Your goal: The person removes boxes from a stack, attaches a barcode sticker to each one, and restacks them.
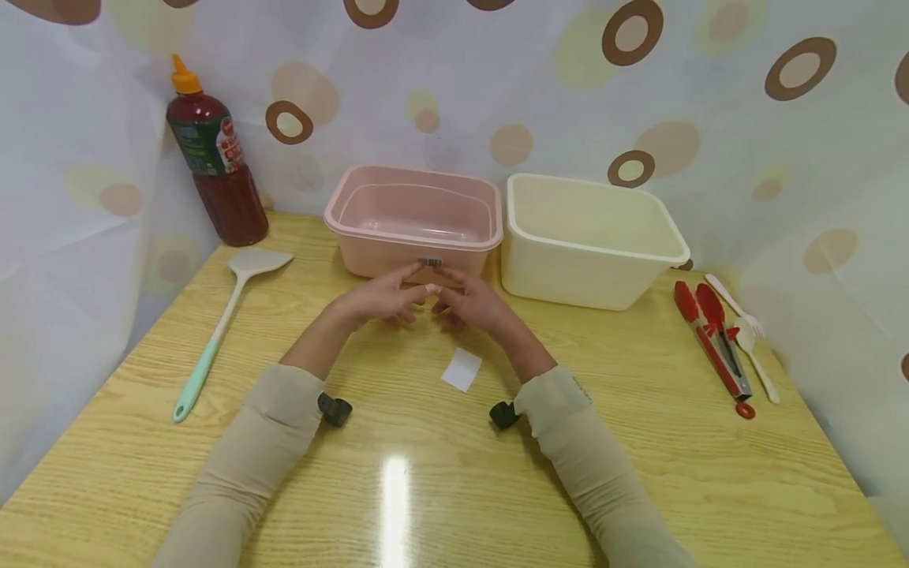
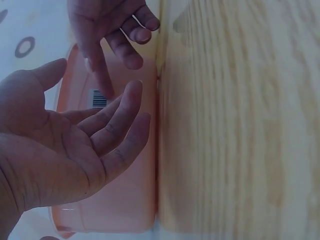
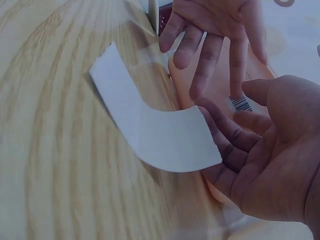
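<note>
The pink bin (image 1: 376,252) stood on the table (image 1: 454,473) against the patterned backdrop (image 1: 440,47), its barcode label (image 1: 430,262) facing the person, probably so that this side was easy to reach. The left hand (image 1: 383,298) and right hand (image 1: 471,303) came together before it, index fingers extended towards the label from either side; whether the tips pressed on it, I could not tell. Both hands had their fingers well spread, the others loosely bent, and neither gripped anything, which suggested a light touch or a pointing pose. Nearer the person lay a white paper piece (image 1: 462,370), its curl seen from the right wrist, probably just resting there. Just right of the pink bin stood a cream bin (image 1: 568,272), likely paired with it to leave the front of the table for working. Further out, a spatula (image 1: 225,314) and a sauce bottle (image 1: 220,173) occupied the left side, while tongs (image 1: 715,356), a fork (image 1: 724,296) and a spoon (image 1: 763,371) lay bunched at the right, perhaps to spare the middle.
</note>
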`<action>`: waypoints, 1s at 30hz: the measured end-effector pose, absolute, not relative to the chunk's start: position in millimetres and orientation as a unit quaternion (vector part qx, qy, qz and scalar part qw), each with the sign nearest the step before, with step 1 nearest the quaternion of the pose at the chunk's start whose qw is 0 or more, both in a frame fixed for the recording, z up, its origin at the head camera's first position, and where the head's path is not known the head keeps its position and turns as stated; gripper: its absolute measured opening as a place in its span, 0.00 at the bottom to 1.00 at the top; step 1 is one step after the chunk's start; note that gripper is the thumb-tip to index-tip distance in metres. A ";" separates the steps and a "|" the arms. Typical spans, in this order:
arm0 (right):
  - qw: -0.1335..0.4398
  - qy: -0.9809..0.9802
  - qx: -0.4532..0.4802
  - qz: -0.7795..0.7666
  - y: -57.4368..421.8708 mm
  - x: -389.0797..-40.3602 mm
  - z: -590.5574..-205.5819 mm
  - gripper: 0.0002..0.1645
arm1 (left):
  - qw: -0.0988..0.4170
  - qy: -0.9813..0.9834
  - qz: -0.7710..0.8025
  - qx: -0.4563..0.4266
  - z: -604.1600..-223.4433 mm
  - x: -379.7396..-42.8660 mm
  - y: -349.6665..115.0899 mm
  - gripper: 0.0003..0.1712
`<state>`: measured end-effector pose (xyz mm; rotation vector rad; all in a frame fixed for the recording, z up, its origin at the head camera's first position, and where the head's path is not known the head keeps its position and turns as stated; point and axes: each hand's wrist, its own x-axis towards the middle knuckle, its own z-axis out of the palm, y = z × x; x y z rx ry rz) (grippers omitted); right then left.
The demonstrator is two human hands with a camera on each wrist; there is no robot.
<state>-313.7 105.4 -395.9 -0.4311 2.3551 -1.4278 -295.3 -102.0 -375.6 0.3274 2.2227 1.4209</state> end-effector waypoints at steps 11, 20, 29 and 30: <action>0.172 0.837 -0.149 -0.498 114.7 -313.5 -388.6 0.35 | 0.239 0.819 0.509 0.114 -370.6 -293.8 -104.2 0.47; 0.168 0.845 -0.156 -0.483 144.9 -304.2 -378.8 0.25 | 0.242 0.824 0.494 0.134 -367.8 -289.7 -100.4 0.45; 0.193 0.877 -0.171 -0.406 185.2 -291.4 -384.4 0.25 | 0.227 0.844 0.455 0.173 -367.8 -285.5 -93.5 0.41; 0.196 0.881 -0.172 -0.395 188.1 -289.8 -385.3 0.25 | 0.224 0.847 0.448 0.179 -367.9 -285.0 -92.8 0.41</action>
